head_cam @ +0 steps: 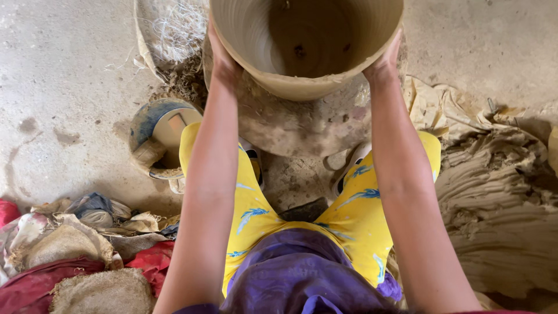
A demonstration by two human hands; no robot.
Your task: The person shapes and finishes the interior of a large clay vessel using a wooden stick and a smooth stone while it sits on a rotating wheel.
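Hands on both flanks of a wet clay pot, that is the whole of it from the head camera. The left hand is pressed flat against the pot's left wall, its fingers running up the outside; the right hand mirrors it on the opposite wall. Neither hand is curled into a fist: the fingers lie stretched along the clay, clasping the vessel between them, though their tips are hidden past the rim's curve. Gripping from two opposite sides like that, I'd judge, spreads the pressure so the soft wall keeps its round shape.

The pot sits between the fingers, its base below them resting on or just above a clay-caked round wheel head; I cannot tell whether they touch. Its long axis runs upright, mouth opening straight toward the camera, so the dark floor inside shows, with the wall widening toward the rim.

Outward of the left fingers, well apart, stands a blue-rimmed bucket of slip. Outward of the right fingers lies a ridged heap of raw clay. Near the person's left side, sackcloth and rags are piled on the concrete floor.
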